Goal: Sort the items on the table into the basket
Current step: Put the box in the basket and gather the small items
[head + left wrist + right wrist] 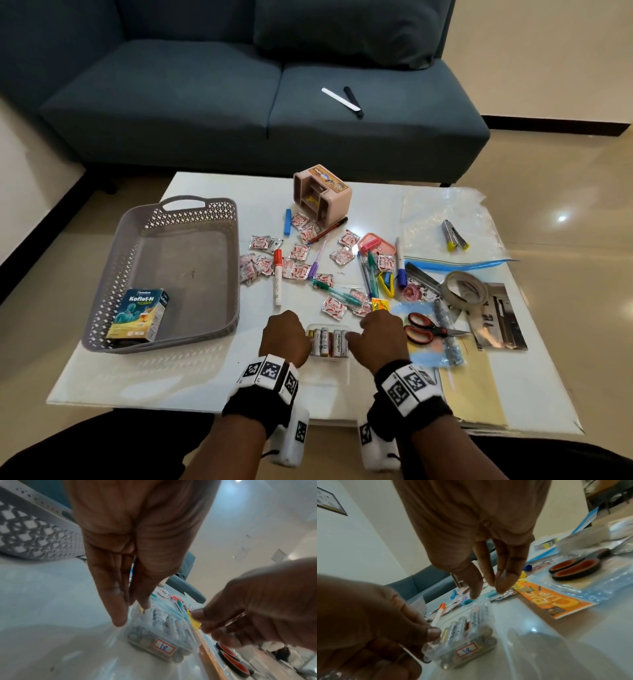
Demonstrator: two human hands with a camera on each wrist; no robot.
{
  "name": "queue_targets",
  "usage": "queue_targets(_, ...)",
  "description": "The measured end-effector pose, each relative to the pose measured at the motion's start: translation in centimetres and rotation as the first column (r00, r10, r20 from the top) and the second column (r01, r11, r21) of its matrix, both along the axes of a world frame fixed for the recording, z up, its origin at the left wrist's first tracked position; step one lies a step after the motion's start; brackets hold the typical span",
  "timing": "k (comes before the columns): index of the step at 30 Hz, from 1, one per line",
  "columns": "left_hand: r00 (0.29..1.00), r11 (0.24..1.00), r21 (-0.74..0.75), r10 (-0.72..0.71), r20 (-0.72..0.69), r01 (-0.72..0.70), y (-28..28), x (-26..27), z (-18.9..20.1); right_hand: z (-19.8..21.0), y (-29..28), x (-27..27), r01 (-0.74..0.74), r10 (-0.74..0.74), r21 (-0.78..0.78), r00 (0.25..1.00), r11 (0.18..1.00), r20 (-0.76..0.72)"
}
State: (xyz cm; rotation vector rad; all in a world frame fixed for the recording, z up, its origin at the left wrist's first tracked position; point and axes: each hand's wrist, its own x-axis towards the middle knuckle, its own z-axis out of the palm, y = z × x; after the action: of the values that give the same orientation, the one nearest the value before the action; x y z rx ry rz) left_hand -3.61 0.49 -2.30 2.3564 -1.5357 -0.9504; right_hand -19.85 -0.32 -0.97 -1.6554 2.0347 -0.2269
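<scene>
Grey plastic basket [164,270] on the worktop [171,377] holds one item only, a medicine box [138,313] in its near corner. Progress is judged early: sweet sachets [262,243], pens [368,274], a marker [277,275], scissors [424,330], a tape roll [464,286] and a pink holder [322,195] remain outside. Left hand [286,337] and right hand [382,337] flank a clear battery pack [329,342] near the front edge; fingers [118,609] extend downward at its sides, loosely spread, not yet clamped.
</scene>
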Motion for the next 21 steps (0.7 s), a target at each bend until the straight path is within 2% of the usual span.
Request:
queue_targets(3,0.999,0.999,0.036,0.028,-0.028,-0.027,-0.2,-0.3,-0.3,-0.4,-0.3,-0.3,-0.042,0.038,0.103,0.998,0.994,0.040)
queue_targets(9,0.996,0.999,0.032,0.032,-0.082,-0.029,-1.4,0.0,0.0,0.2,-0.6,-0.6,-0.061,0.058,0.049,0.996,0.997,0.069)
queue_targets(12,0.993,0.997,0.062,0.053,-0.107,-0.047,-1.4,0.2,-0.3,0.2,-0.4,-0.4,0.001,-0.012,0.093,0.992,0.996,0.124)
queue_targets(16,0.986,0.998,0.011,0.058,-0.159,-0.056,-1.4,0.6,-1.0,-0.4,-1.5,-0.6,0.058,-0.075,0.119,0.987,0.991,0.139)
queue_targets(19,0.984,0.997,-0.005,0.077,-0.162,-0.079,-0.9,0.5,-0.5,-0.3,-1.0,-0.2,-0.036,0.030,0.076,0.996,0.996,0.082)
queue_targets(21,0.992,0.993,-0.076,0.078,-0.102,-0.086,-0.6,0.3,0.4,0.3,-0.6,0.0,-0.006,0.002,0.039,0.996,0.999,0.089)
